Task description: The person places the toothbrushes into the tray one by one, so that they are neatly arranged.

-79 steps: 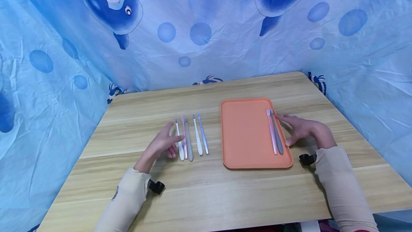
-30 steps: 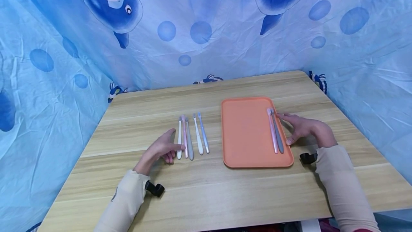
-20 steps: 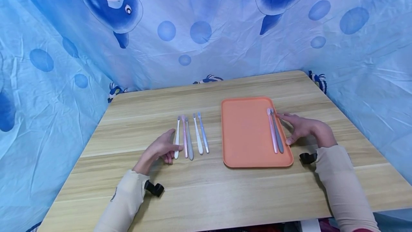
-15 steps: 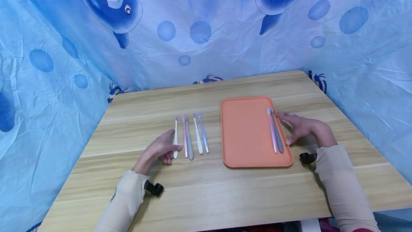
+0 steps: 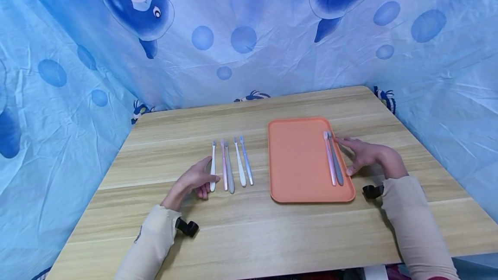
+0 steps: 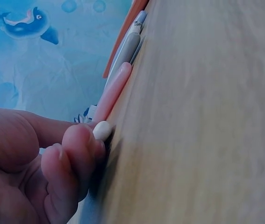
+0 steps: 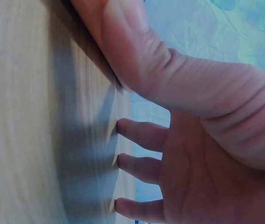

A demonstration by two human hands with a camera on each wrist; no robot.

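My left hand (image 5: pixel 196 178) pinches a white toothbrush (image 5: pixel 213 154) between thumb and fingers at its handle; in the left wrist view the rounded white handle end (image 6: pixel 103 131) pokes out beside the fingertips, close over the table. Just right of it lies a pink toothbrush (image 5: pixel 224 163), then a grey one (image 5: pixel 230 172), another white one (image 5: pixel 239 163) and a blue one (image 5: pixel 247 161), roughly side by side. My right hand (image 5: pixel 363 157) has its thumb and index finger spread against the right rim of an orange tray (image 5: pixel 295 159); its other fingertips (image 7: pixel 137 168) touch the table.
Inside the tray, along its right side, lie a pink toothbrush (image 5: pixel 329 159) and a dark grey toothbrush (image 5: pixel 336 165). The wooden table (image 5: pixel 249 232) reaches back to a blue dolphin-print curtain (image 5: pixel 241 7).
My left hand has taken hold of the left white toothbrush and shifted it left, opening a gap beside the pink one. The right hand and the tray have stayed in place.
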